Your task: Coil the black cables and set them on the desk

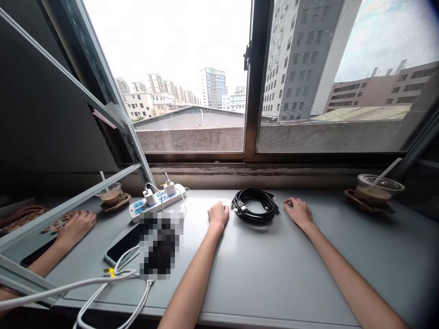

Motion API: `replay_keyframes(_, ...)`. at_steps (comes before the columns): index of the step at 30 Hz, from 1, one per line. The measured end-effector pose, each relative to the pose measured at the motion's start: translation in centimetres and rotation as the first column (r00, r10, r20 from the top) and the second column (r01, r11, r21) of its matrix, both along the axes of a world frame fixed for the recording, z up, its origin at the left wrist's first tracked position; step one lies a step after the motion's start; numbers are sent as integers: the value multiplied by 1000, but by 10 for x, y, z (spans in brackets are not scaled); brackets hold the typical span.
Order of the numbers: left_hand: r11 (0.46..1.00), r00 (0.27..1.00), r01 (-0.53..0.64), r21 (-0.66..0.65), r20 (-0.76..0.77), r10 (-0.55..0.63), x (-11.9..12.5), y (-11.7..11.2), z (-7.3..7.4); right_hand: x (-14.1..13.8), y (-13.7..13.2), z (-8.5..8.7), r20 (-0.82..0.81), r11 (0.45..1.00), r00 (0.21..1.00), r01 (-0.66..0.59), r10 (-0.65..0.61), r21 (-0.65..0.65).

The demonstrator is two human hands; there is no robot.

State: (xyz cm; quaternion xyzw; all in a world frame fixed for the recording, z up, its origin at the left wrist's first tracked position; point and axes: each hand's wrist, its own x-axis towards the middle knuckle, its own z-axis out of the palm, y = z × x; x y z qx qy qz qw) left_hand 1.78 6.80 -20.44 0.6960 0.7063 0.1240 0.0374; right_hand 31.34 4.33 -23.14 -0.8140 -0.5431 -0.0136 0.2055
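A coil of black cable (254, 206) lies on the grey table (267, 269) below the window. My left hand (218, 214) rests just left of the coil, its fingers curled into a loose fist with nothing in it. Just right of the coil, my right hand (299, 211) lies palm down, fingers slightly bent and apart, its fingertips close to the cable. Neither hand grips the cable.
A white power strip (156, 204) with two chargers plugged in sits at the back left, beside a phone (123, 244) and loose white cables (113, 278). An iced drink cup (377, 189) stands far right. An open window pane (68, 205) on the left reflects a hand and cup.
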Motion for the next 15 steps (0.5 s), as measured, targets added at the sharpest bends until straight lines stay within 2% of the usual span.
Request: replay_keyframes(15,998,998,67,-15,-17,-67,7,-12,6,-11,-5,8,55,996,998,-33,38,-83)
